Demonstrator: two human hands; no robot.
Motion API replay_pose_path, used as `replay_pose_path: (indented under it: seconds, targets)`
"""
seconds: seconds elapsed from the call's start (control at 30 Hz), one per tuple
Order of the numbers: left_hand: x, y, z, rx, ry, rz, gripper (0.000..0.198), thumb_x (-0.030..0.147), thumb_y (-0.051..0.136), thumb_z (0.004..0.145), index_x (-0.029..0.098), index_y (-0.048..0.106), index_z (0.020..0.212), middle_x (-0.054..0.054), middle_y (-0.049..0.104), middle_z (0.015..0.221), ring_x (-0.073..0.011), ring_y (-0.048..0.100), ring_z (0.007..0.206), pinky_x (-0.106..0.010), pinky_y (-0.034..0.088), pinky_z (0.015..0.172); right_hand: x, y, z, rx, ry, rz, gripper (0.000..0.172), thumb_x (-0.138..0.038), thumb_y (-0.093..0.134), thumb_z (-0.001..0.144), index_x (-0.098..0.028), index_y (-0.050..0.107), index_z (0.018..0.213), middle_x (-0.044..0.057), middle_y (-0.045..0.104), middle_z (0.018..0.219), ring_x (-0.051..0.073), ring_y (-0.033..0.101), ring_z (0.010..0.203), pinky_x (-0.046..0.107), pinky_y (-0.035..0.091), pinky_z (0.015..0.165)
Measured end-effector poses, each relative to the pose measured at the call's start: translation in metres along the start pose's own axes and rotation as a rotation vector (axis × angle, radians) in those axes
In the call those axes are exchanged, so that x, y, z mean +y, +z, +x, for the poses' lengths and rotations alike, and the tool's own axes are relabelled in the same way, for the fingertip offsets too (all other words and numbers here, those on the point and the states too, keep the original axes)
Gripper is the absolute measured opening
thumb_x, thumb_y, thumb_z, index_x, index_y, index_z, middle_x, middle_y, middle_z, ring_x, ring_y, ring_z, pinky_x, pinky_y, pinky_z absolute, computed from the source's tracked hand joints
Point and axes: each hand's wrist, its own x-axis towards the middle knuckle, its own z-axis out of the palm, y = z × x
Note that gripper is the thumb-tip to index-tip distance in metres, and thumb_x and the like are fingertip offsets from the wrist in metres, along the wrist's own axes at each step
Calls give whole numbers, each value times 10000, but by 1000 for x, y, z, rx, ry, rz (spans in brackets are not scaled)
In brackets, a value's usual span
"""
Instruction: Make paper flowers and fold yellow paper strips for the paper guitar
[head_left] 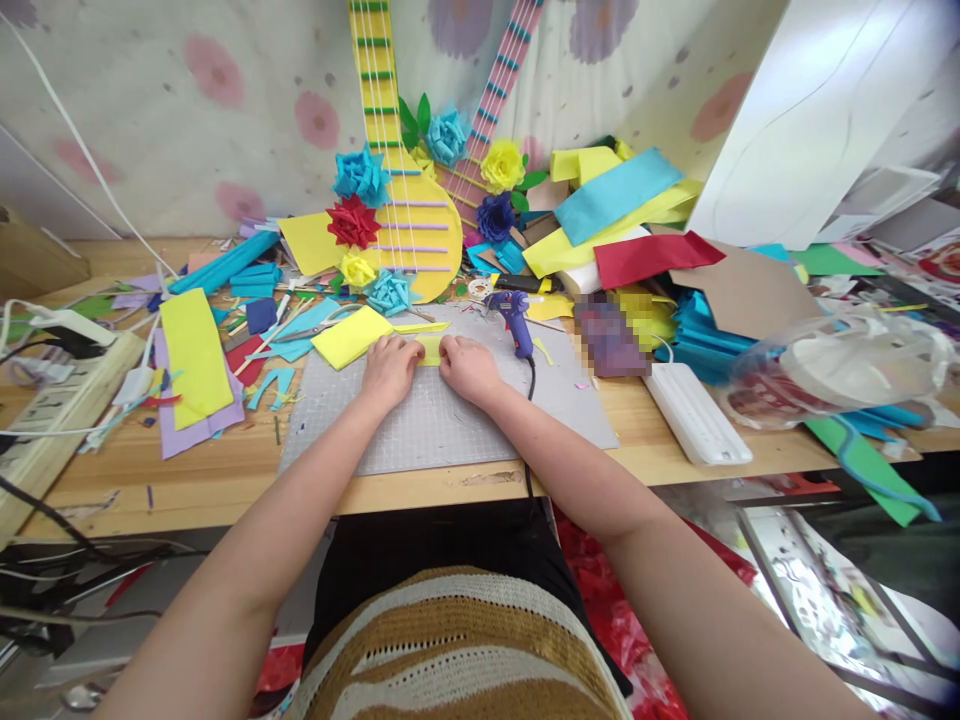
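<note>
Both of my hands rest on a grey cutting mat (450,420) on the wooden table. My left hand (390,368) and my right hand (469,368) press with curled fingers on a small yellow paper piece (430,349) that lies between them. A larger yellow sheet (351,336) lies just left of it, touching my left hand's fingers. A blue glue gun (514,320) stands right beside my right hand, its black cord running down along my right forearm. Scissors (315,330) lie at the mat's far left corner.
Paper flowers (361,175) and two paper guitars (397,190) lean at the back. Heaps of coloured paper (622,215) fill the right; scraps and a yellow sheet (195,355) lie left. A white power strip (694,415) and a plastic bag (840,370) sit right.
</note>
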Motion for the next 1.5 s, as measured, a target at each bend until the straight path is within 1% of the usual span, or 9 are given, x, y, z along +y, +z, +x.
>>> replay_pose_path:
  seconds: [0.2,0.37,0.43,0.6,0.83,1.13,1.3,1.4,1.5]
  targets:
    - [2,0,-2,27,-38,-7,171,277,487,832,236,642,892,-78,587,914,-274,453,988,-404,330,837,-3,0,-1,-9,15,-36,248,-186,376,858,-161,547,1035,101,626,1012,225,563,933,318,393,769]
    - [4,1,-2,79,-76,-30,192,375,534,818,231,658,844,-82,570,908,-271,445,982,-403,333,845,-7,4,0,-6,37,-64,309,-363,388,891,-151,527,1069,126,610,1048,248,550,972,349,403,808]
    - [4,2,-1,84,-96,-51,176,358,545,813,230,663,835,-79,565,905,-266,446,981,-398,338,846,-8,4,1,-6,38,-71,323,-374,392,889,-149,519,1082,131,604,1055,251,543,984,355,404,817]
    - [2,2,0,81,-130,-106,124,274,566,784,231,675,823,-75,572,935,-268,446,1003,-404,350,857,-6,1,-1,-11,29,-56,256,-227,389,863,-152,518,1071,122,589,1050,233,531,964,339,407,805]
    - [-1,-1,-2,66,-135,-136,227,174,489,790,263,692,836,-78,568,937,-275,451,1008,-425,349,869,4,3,-3,16,5,41,281,-115,374,814,-162,505,1058,109,554,1052,219,494,966,325,404,811]
    - [-7,-3,-3,71,-100,-178,365,26,412,728,256,675,834,-65,577,922,-244,473,986,-404,359,868,6,3,-2,27,27,125,304,-85,397,747,-168,491,1024,107,548,1042,216,492,953,314,395,804]
    - [-11,-11,12,125,-97,-273,329,17,429,668,204,605,874,-62,593,955,-214,511,972,-358,412,876,12,3,-1,75,71,255,313,-127,421,715,-171,471,1021,76,565,982,201,508,905,295,393,731]
    - [-8,-16,29,69,-47,-280,312,42,448,677,184,595,913,-70,609,994,-211,529,987,-347,431,876,16,2,1,99,130,363,323,-127,408,695,-180,446,1011,41,564,900,168,519,813,271,384,683]
    - [0,-16,48,-107,117,-281,293,111,500,703,184,605,966,-58,625,1042,-198,550,1001,-325,435,889,22,3,3,118,208,443,343,-105,383,669,-190,418,1000,13,546,825,149,523,750,253,373,645]
